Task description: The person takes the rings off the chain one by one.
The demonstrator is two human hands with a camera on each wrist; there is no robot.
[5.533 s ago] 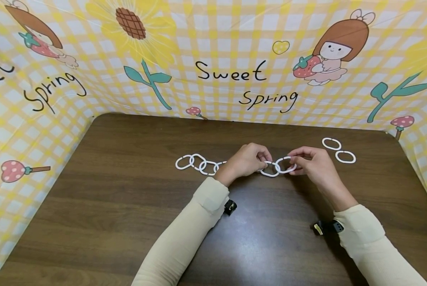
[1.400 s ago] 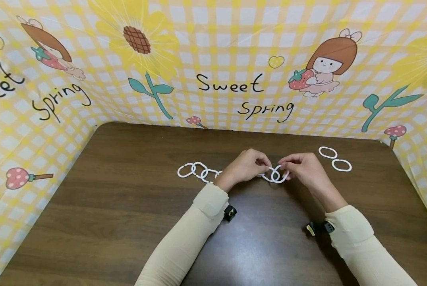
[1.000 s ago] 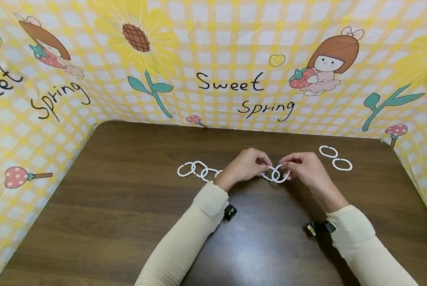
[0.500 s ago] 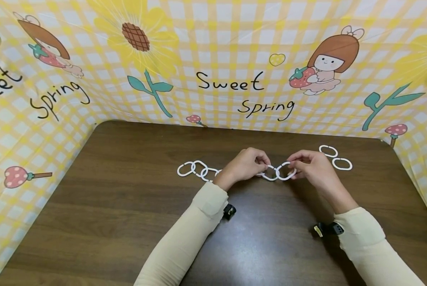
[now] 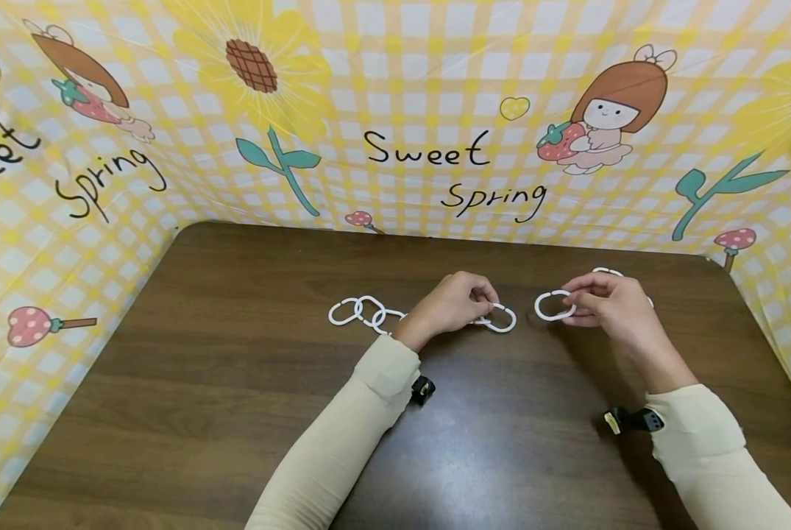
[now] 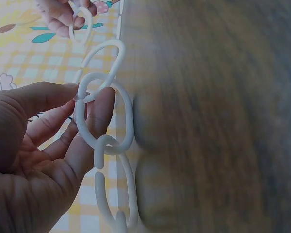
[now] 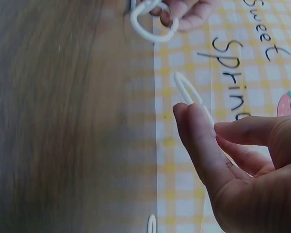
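Note:
My left hand [image 5: 458, 302] pinches a white plastic chain link [image 6: 128, 116] between thumb and fingers. It belongs to a chain of several white links [image 5: 369, 313], whose left part lies on the table; the wrist hides its middle. The chain's right end link [image 5: 501, 319] sticks out past my left fingertips. To the right, apart from the chain, my right hand [image 5: 600, 298] pinches a single oval white link [image 5: 547, 306] by its right end. That link has a small gap in its side. In the right wrist view it is seen nearly edge-on [image 7: 186, 90].
Two loose white links lie behind my right hand, one loose link [image 5: 608, 271] showing its upper edge and the other mostly covered. The brown wooden table [image 5: 203, 383] is bounded by a yellow checked cloth [image 5: 408, 88] at the back and sides.
Half a second ago the right hand's link was hooked through the chain's end link. Now it is separate, and my right hand has moved right with it. The left hand has barely moved.

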